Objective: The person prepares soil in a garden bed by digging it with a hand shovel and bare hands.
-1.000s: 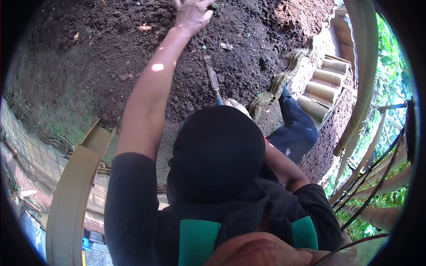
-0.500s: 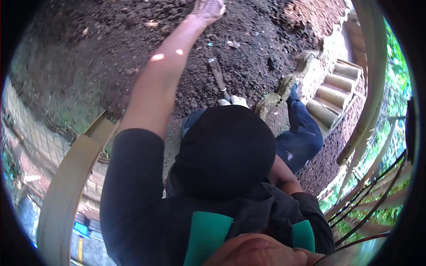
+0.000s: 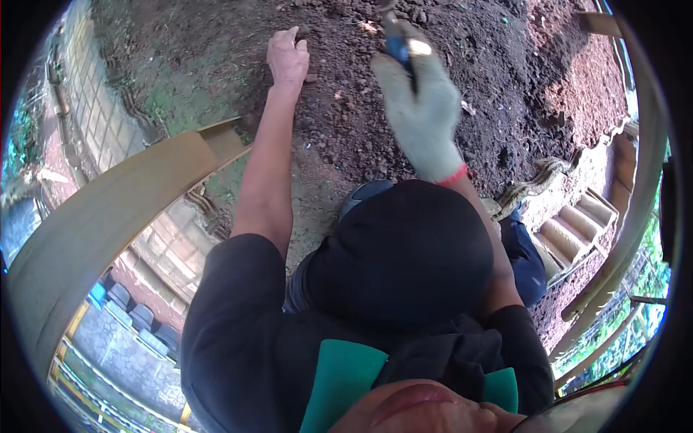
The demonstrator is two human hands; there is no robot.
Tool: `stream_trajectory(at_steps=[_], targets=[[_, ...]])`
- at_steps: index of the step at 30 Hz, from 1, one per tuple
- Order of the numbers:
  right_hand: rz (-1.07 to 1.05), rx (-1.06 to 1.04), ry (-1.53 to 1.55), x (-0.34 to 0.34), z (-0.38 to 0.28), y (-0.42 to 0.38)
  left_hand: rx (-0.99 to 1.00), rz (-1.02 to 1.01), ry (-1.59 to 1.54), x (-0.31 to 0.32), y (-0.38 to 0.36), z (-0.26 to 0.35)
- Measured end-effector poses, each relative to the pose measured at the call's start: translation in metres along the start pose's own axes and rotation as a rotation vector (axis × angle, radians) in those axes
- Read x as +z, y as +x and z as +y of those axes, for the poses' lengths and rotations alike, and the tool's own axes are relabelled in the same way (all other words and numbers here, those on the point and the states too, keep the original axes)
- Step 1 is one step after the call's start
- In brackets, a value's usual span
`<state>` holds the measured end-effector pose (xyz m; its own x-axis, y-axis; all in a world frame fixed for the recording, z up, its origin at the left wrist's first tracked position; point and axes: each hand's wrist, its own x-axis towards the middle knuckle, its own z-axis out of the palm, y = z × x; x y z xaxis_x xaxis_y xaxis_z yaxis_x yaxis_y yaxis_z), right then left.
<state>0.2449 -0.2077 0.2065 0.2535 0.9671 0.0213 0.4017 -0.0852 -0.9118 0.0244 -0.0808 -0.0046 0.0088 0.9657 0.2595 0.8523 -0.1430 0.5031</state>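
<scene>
The gloved fingers of my right hand [image 3: 424, 108] are clamped around the handle of a blue-handled tool [image 3: 396, 47], which sits just ahead of them, over the dark soil [image 3: 494, 68]. Its long axis runs forward from my palm, away from me and leaning slightly left, its metal end foremost and cut off by the upper edge of my view. I can't tell whether that end touches the ground.

Half a second ago the tool was lower and closer to me, with only the tips of my glove showing; now I have it well forward, the whole glove in sight. My view has swung too, and my bare left hand [image 3: 287, 61] has moved leftward across the soil.

The handle is bright blue but blurred; what shows of the metal is a small, dull grey bit. My glove [image 3: 426, 141] is off-white with a red cuff [image 3: 455, 175], sunlit at the knuckles.

My left fingers are bent beside a dark clod [image 3: 302, 32]; I can't tell whether they grip it. Further out, brick paving [image 3: 94, 86] lies left and rounded tiles [image 3: 560, 239] right.
</scene>
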Motion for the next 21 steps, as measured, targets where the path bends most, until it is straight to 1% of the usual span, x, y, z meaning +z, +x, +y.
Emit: stream_trajectory(at_steps=[1,3,4,5,6,7,9,10,11,13,15,16,17,18,19,20,21], targets=[[-0.027,-0.013,-0.036,0.02,0.008,0.001,-0.047,-0.002,-0.081,0.0,-0.001,-0.001],[-0.185,-0.041,-0.16,0.069,0.07,-0.001,-0.118,0.027,-0.198,-0.005,-0.004,0.001],[-0.342,-0.011,-0.269,0.082,0.099,0.0,-0.155,0.04,-0.26,-0.007,-0.006,0.002],[-0.496,0.025,-0.378,0.089,0.116,0.0,-0.143,0.023,-0.21,-0.009,-0.005,0.004],[-0.561,0.145,-0.425,0.085,0.09,0.014,-0.131,0.002,-0.16,-0.011,-0.002,0.006],[-0.563,0.196,-0.372,0.071,0.058,0.021,-0.13,-0.016,-0.11,-0.012,-0.003,0.006],[-0.433,0.197,-0.259,0.053,0.013,0.024,-0.183,-0.013,-0.163,-0.006,-0.005,-0.001],[-0.313,0.083,-0.19,0.049,0.004,0.019,-0.193,-0.002,-0.208,-0.005,-0.004,-0.002],[-0.228,-0.002,-0.059,0.049,0.001,0.016,-0.205,0.007,-0.253,-0.003,-0.006,-0.002],[-0.034,-0.15,0.057,0.064,0.019,0.003,-0.214,0.024,-0.268,-0.005,-0.009,0.0],[-0.401,0.061,-0.321,0.084,0.091,-0.001,-0.234,0.028,-0.29,-0.005,-0.008,0.003],[-0.529,0.245,-0.433,0.081,0.084,0.011,-0.232,0.05,-0.359,-0.003,-0.008,0.005],[-0.588,0.312,-0.396,0.07,0.077,0.02,-0.158,0.05,-0.292,-0.002,-0.004,0.002],[-0.519,0.292,-0.334,0.06,0.051,0.029,-0.098,0.061,-0.222,-0.003,0.001,0.002],[-0.456,0.3,-0.271,0.05,0.026,0.023,-0.048,0.044,-0.152,-0.005,-0.01,0.002],[-0.316,0.177,-0.248,0.039,0.003,0.02,-0.028,0.127,-0.189,0.003,-0.012,-0.002],[-0.197,0.065,-0.144,0.034,-0.004,0.019,-0.033,0.132,-0.177,0.006,-0.01,-0.001]])
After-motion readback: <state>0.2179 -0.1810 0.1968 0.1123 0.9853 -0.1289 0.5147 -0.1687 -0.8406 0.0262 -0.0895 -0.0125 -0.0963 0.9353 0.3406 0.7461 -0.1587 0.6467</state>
